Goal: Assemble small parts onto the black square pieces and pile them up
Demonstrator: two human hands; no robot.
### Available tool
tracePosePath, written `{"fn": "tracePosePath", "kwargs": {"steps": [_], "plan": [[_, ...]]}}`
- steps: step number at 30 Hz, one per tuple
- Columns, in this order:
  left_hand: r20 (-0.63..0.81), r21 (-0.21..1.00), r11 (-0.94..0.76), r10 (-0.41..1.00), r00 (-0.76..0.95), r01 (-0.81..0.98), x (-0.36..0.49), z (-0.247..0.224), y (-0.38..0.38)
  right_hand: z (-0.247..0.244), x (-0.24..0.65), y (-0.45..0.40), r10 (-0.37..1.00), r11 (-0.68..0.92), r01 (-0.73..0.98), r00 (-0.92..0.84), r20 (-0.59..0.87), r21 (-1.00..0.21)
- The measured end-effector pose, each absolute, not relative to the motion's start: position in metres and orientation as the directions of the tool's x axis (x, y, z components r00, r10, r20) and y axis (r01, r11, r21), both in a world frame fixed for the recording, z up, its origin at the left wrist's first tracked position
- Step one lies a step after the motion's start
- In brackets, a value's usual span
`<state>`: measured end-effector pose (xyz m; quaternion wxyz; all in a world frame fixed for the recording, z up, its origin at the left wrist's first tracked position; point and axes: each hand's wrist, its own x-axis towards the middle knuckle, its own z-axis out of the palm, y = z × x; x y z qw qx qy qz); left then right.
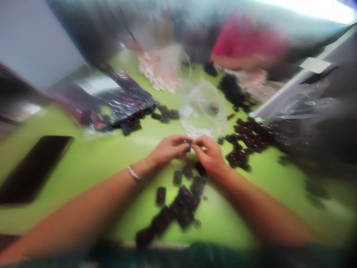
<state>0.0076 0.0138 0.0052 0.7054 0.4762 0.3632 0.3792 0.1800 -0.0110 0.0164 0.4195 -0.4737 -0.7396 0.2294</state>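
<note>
My left hand [170,149] and my right hand [208,154] meet at the middle of the green table [111,156]. Between their fingertips is a small dark piece [189,144], pinched from both sides; its details are blurred. Below the hands lie several black pieces with red marks [182,204], some heaped together. Just beyond the fingertips sits a clear plastic bag [203,109] with small items in it. To the right of my right hand is another pile of black pieces [248,137].
A dark flat rectangular object [37,167] lies at the left. Plastic bags of dark pieces [125,96] rest at the back left. White and pink pieces [158,70] are farther back. Across the table is a person in a pink top [245,41]. Dark plastic [315,123] covers the right side.
</note>
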Motion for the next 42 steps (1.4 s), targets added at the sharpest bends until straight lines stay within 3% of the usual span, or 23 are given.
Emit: {"fn": "tracePosePath", "kwargs": {"steps": [4, 6, 10, 13, 19, 26, 37, 42], "plan": [[-0.164, 0.954, 0.255, 0.884, 0.438, -0.156, 0.007, 0.006, 0.014, 0.017, 0.178, -0.011, 0.904, 0.424, 0.496, -0.175, 0.391, -0.758], [-0.159, 0.948, 0.264, 0.879, 0.449, -0.18, 0.006, 0.005, 0.014, 0.019, 0.177, -0.011, 0.942, 0.334, 0.463, -0.128, 0.31, -0.821], [-0.126, 0.941, 0.262, 0.857, 0.5, -0.212, 0.003, 0.003, 0.014, 0.024, 0.18, -0.009, 0.987, -0.036, 0.254, -0.145, -0.075, -0.967], [-0.122, 0.949, 0.256, 0.836, 0.535, -0.183, 0.003, 0.005, 0.014, 0.023, 0.185, -0.007, 0.927, -0.235, 0.105, -0.275, -0.256, -0.966], [-0.104, 0.909, 0.272, 0.882, 0.459, -0.315, 0.007, 0.003, 0.015, 0.02, 0.186, -0.005, 0.937, -0.22, -0.041, -0.285, -0.2, -0.975], [-0.088, 0.951, 0.208, 0.891, 0.445, -0.227, 0.005, 0.002, 0.017, 0.04, 0.18, -0.012, 0.977, -0.152, 0.088, -0.139, -0.163, -0.985], [-0.032, 0.983, 0.108, 0.896, 0.443, -0.149, 0.005, -0.002, 0.015, 0.039, 0.178, -0.013, 0.966, -0.171, 0.17, -0.167, -0.199, -0.97], [-0.025, 0.991, 0.079, 0.904, 0.426, -0.11, 0.007, -0.005, 0.014, 0.035, 0.173, -0.014, 0.968, -0.171, 0.293, -0.126, -0.215, -0.941]]}}
